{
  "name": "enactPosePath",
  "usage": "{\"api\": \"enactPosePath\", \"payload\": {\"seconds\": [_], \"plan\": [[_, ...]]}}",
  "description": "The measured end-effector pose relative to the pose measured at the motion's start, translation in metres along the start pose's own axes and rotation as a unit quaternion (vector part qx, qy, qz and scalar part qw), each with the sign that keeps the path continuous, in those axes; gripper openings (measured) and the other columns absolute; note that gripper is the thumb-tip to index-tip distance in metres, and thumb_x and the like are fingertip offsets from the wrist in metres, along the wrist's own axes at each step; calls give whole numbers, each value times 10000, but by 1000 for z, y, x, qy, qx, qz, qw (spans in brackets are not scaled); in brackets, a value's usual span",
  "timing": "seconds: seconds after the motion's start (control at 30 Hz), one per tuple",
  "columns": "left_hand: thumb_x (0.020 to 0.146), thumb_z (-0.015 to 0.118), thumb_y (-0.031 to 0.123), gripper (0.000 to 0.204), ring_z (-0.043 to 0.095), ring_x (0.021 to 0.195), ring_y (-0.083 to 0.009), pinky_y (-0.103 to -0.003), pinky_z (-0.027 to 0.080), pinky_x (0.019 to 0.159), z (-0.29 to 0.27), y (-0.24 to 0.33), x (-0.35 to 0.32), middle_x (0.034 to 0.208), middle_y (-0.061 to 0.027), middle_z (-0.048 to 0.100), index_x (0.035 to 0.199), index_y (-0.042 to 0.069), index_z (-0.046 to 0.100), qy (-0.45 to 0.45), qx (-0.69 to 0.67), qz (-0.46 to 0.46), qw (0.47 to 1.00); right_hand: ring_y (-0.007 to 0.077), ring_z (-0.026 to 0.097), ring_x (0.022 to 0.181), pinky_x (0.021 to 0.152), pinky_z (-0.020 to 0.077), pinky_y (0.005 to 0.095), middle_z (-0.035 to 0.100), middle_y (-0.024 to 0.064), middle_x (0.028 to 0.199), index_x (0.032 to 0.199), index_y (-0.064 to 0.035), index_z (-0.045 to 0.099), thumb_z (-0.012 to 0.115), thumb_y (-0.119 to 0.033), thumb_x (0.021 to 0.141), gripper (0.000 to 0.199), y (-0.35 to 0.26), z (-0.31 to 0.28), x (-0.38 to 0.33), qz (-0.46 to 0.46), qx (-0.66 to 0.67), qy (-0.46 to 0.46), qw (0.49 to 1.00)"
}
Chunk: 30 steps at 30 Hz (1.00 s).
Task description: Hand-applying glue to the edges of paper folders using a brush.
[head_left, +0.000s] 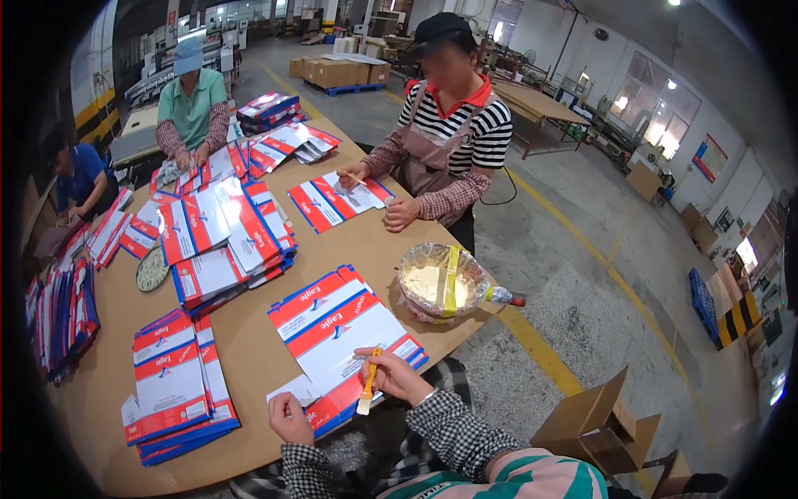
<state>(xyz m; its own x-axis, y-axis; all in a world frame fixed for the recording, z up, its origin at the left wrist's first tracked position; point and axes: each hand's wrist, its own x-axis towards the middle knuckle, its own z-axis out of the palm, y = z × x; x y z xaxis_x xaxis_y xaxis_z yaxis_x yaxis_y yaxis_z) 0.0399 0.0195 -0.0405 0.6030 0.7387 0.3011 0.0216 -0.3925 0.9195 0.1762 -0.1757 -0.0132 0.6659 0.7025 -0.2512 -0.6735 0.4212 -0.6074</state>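
My right hand (pixel 397 378) is closed round the yellow handle of a flat brush (pixel 366 397), its pale bristles pointing down over the near edge of a printed carton sheet (pixel 341 328). That sheet, red, white and blue, lies flat in front of me at the table's near edge. Beside its white flap (pixel 297 390), my left hand (pixel 291 418) has its fingers curled in; what they hold, if anything, is hidden. A plastic-lined bowl (pixel 407 303) of cream-coloured paste stands beyond the sheet to the right, with yellow tape (pixel 451 279) across its top.
Stacks of flat cartons (pixel 170 374) lie to my left, with a taller pile (pixel 224 229) beyond. A bottle (pixel 507 296) juts out beside the bowl. Across the brown table (pixel 249 333), a co-worker (pixel 449 125) holds a brush over another sheet; two others work farther left. An open box (pixel 598 420) stands at right.
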Motion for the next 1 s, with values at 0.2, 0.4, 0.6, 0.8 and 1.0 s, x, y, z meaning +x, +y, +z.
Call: {"api": "enactPosePath", "payload": {"seconds": [0.2, 0.4, 0.6, 0.8, 1.0], "plan": [[793, 544, 2, 46, 508, 660, -137, -235, 398, 562, 2, -1, 2, 774, -73, 550, 772, -26, 574, -9, -4, 5, 1000, 146, 538, 580, 505, 438, 243, 565, 90, 749, 1192, 2, 419, 384, -125, 915, 306, 2, -2, -1, -1, -4, 9, 1000], [808, 540, 20, 67, 516, 668, -133, -237, 414, 575, -1, 5, 4, 793, -72, 557, 783, -32, 576, -18, 4, -13, 1000, 162, 535, 573, 499, 435, 248, 567, 99, 741, 1171, 4, 432, 383, -113, 907, 293, 0, 4, -2, 1, 6, 6, 1000], [807, 544, 18, 64, 508, 655, -129, -235, 404, 565, -4, 1, 3, 781, -71, 557, 775, -30, 570, -16, 10, -11, 1000, 237, 566, 706, 584, 507, 305, 544, 123, 756, 1196, 48, 397, 362, -118, 918, 327, 9, -6, 2, -5, 19, -33, 999], [826, 546, 29, 80, 525, 717, -140, -253, 430, 650, 3, 9, 7, 771, -69, 564, 788, -35, 574, -20, 2, -18, 1000, 183, 553, 569, 492, 458, 263, 563, 111, 736, 1205, 21, 395, 374, -130, 916, 328, 0, -4, -1, -5, 3, 5, 1000], [807, 544, 14, 64, 515, 680, -124, -226, 411, 595, -2, 7, 6, 826, -80, 580, 809, -37, 583, -17, -2, -5, 1000, 179, 540, 593, 501, 442, 257, 551, 107, 732, 1203, 38, 387, 355, -117, 914, 329, 1, 3, 1, 7, 25, 13, 1000]]}}
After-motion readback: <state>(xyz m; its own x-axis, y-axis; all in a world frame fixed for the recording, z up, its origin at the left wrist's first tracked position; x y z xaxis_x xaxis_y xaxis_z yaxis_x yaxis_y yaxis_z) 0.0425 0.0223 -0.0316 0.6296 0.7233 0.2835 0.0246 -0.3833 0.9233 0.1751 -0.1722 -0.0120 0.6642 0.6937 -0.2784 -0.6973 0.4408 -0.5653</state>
